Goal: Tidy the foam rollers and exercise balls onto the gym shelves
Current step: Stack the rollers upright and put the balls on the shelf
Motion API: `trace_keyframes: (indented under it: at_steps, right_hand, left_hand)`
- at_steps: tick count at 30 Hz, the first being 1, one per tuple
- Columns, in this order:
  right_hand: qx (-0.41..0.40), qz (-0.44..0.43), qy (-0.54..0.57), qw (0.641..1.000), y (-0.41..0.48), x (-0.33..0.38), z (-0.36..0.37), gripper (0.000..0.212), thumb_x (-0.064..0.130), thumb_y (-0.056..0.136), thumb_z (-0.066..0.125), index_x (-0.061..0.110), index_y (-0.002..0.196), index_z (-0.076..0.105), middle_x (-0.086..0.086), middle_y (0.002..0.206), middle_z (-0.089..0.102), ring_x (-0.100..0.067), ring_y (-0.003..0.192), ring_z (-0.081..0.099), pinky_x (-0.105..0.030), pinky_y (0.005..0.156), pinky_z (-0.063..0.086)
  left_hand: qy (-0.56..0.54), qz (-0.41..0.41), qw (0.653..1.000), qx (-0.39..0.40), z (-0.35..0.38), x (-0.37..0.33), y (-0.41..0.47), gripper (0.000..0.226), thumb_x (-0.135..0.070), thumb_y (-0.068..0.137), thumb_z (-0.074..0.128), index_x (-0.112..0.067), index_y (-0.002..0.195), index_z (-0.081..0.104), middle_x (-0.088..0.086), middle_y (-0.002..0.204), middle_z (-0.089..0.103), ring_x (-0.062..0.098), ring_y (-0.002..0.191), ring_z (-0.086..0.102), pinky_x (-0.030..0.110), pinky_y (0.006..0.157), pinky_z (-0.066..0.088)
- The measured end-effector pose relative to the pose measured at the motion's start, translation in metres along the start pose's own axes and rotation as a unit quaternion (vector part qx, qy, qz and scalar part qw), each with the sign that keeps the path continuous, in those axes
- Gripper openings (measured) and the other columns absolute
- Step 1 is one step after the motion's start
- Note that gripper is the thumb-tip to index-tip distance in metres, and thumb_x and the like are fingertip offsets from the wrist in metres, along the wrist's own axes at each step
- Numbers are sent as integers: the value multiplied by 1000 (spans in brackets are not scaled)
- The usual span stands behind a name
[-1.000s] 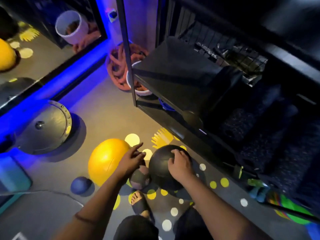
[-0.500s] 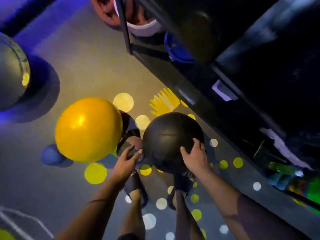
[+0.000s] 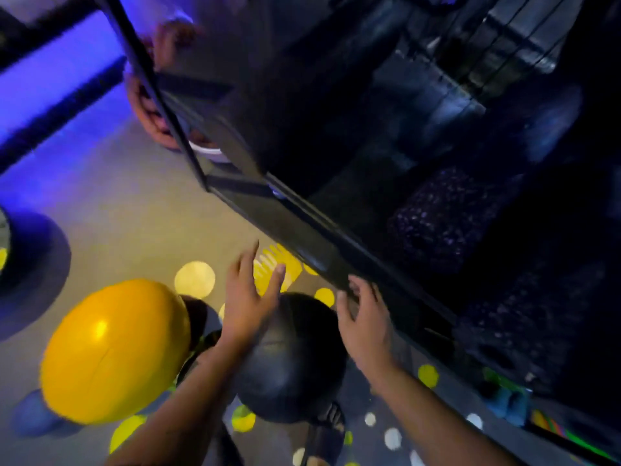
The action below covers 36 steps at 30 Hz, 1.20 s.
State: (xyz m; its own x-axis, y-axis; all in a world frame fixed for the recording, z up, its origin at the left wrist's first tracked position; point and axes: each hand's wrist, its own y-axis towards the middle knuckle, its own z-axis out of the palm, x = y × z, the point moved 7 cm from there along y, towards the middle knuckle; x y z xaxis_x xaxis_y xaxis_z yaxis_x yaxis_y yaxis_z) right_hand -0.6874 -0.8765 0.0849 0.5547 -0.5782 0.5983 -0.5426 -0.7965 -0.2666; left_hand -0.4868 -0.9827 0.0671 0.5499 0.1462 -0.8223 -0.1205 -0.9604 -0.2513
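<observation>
The black ball is just in front of the lower edge of the dark shelf, between the left hand, which lies on its upper left side with straight, spread fingers, and the right hand, which is spread with loosely bent fingers at its right side, with the yellow ball beside it on the left.

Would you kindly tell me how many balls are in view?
3: a yellow ball at left, a black ball between the left hand and right hand, a blue ball at the bottom-left edge. Another may hide behind the yellow one.
</observation>
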Motion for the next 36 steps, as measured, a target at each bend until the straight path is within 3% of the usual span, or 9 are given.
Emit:
trace_keyframes:
  at_steps: [6,10,14,17,20,22,28,32,36]
  right_hand:
    - [-80,-167,-163,969,76,66,-78,43,30,95,57,14,135,56,-3,132,57,-24,114,58,-41,89,55]
    - [-46,-132,-240,961,97,71,-93,53,37,97,54,17,146,45,-2,153,43,-23,142,39,-45,111,41]
    - [-17,-119,-275,954,101,71,-95,54,38,98,51,16,147,45,-4,156,40,-23,145,34,-44,115,35]
    - [-41,-101,-268,957,96,74,-103,50,38,97,51,17,142,51,-4,153,44,-23,143,37,-44,113,37]
    - [-42,-96,-317,943,102,65,-118,58,46,97,48,21,148,45,-2,160,36,-25,148,29,-48,117,32]
    - [8,-89,-373,923,111,44,-126,69,58,97,42,26,157,28,0,166,20,-29,153,15,-55,120,23]
    - [-20,50,-431,901,95,-21,-172,89,83,88,23,29,158,20,-14,144,25,-46,123,35,-58,89,49]
    - [-55,74,-404,910,85,-51,-197,89,84,84,31,31,156,30,-19,141,30,-49,127,35,-62,105,38]
    - [-3,34,-374,927,88,-53,-190,93,78,89,32,21,160,14,-3,169,-11,-36,154,-1,-55,123,16]
  left_hand:
    - [275,194,929,-155,-27,-152,135,85,-56,88,56,-13,157,30,28,160,20,46,149,19,51,124,18]
    - [306,8,951,-37,-50,-157,211,112,-74,82,58,-14,161,6,11,169,-1,34,155,-3,61,123,5]
    - [369,-24,929,25,-46,-162,192,109,-85,77,51,-23,160,17,12,164,19,38,152,13,58,121,10]
    - [264,104,952,118,-3,-169,138,66,-61,91,57,-31,149,45,10,126,60,33,126,56,36,102,44]
    - [261,247,930,-80,-16,-176,109,44,-46,91,53,-24,128,62,8,104,61,36,98,64,42,79,53]
    - [288,206,927,-127,-20,-166,115,72,-61,86,61,-21,144,48,16,123,53,41,113,54,47,90,51]
    - [160,45,945,283,79,-162,96,145,-76,53,81,-37,159,-11,11,169,6,25,156,5,40,125,16]
    - [199,9,933,299,137,-172,59,144,-75,48,83,-58,149,-17,14,157,25,45,142,32,52,117,33]
    - [235,18,927,293,141,-186,44,133,-63,62,84,-57,150,-17,12,160,18,47,141,25,54,113,32]
